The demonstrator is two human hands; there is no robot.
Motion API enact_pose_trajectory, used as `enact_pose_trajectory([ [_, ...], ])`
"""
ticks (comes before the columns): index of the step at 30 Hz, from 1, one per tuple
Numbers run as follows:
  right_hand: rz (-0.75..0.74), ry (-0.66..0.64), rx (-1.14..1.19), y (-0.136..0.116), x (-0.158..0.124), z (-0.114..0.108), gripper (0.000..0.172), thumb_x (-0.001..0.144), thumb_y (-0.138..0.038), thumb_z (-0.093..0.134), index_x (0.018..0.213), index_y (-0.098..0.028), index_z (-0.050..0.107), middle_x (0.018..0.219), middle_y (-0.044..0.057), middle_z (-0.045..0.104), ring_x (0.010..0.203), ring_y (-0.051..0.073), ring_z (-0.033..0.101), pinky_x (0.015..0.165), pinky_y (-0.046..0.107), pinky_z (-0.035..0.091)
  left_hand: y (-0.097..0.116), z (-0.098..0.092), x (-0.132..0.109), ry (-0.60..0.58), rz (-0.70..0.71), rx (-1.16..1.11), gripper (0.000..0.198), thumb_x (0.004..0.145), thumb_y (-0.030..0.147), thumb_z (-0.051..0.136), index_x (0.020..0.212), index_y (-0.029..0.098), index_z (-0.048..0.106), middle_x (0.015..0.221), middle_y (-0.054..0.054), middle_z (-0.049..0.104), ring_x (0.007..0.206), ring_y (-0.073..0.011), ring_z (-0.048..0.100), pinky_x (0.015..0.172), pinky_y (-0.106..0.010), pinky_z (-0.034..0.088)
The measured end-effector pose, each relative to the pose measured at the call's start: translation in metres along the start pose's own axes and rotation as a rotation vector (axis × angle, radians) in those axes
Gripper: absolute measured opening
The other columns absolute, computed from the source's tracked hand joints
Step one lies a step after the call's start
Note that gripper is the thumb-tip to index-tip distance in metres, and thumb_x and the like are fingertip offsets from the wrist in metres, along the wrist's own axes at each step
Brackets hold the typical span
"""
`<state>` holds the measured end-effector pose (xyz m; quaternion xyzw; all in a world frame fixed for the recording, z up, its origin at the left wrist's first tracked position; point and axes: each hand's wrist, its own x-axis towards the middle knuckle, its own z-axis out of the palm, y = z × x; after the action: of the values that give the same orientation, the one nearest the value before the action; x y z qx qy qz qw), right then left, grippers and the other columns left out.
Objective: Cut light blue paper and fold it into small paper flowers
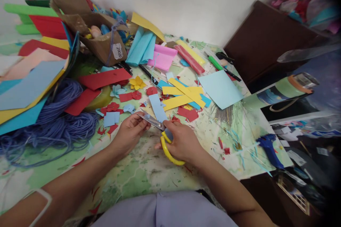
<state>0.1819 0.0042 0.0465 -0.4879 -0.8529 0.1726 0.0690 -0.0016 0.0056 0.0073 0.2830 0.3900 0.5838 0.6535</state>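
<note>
My right hand [183, 140] grips a pair of scissors [152, 120] by its yellow and grey handles, the blades pointing left. My left hand [131, 130] is closed in a pinch by the blade tips. Whatever lies between its fingers is too small or hidden to make out. Just beyond the blades a light blue paper strip [157, 107] lies on the table. Light blue paper squares [111, 118] and red flower cut-outs [109, 108] are near my left hand. A yellow paper flower [137, 83] sits farther back.
Yellow strips [181, 99] cross over blue ones mid-table, beside a pale blue sheet [221, 88]. Blue yarn [66, 124] and stacked coloured paper [32, 85] fill the left. A brown paper bag [102, 44] stands behind. A blue glue gun [270, 149] rests at the right edge.
</note>
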Motion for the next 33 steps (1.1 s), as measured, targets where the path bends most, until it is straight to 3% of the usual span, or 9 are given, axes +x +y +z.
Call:
enact_pose_trajectory([
  [7,-0.011,-0.017,0.009,0.004,-0.001,-0.001,0.048,0.081,-0.061,0.052,0.105,-0.02,0.053,0.084,0.006,0.063,0.075,0.019,0.058,0.062,0.027,0.035,0.005,-0.004,0.005,0.028,0.015,0.164,0.016,0.065,0.024,0.079,0.071,0.016,0.066,0.064,0.001,0.059,0.062,-0.0101,0.052,0.061,-0.02,0.043],
  [26,-0.056,-0.034,0.082,0.008,-0.002,-0.002,0.042,0.081,-0.058,0.056,0.099,-0.02,0.055,0.082,0.005,0.065,0.077,0.018,0.06,0.063,0.025,0.035,0.026,-0.01,0.011,0.036,-0.097,0.325,0.015,0.051,0.016,0.08,0.063,0.015,0.07,0.056,-0.002,0.064,0.051,-0.011,0.054,0.049,-0.019,0.043],
  [33,-0.063,-0.038,0.077,0.009,-0.003,-0.002,0.044,0.081,-0.061,0.054,0.1,-0.021,0.056,0.085,0.006,0.064,0.079,0.019,0.061,0.065,0.026,0.037,0.028,-0.016,0.014,-0.009,-0.12,0.379,0.01,0.052,0.012,0.077,0.059,0.016,0.07,0.05,0.0,0.061,0.044,-0.0084,0.049,0.041,-0.016,0.038],
])
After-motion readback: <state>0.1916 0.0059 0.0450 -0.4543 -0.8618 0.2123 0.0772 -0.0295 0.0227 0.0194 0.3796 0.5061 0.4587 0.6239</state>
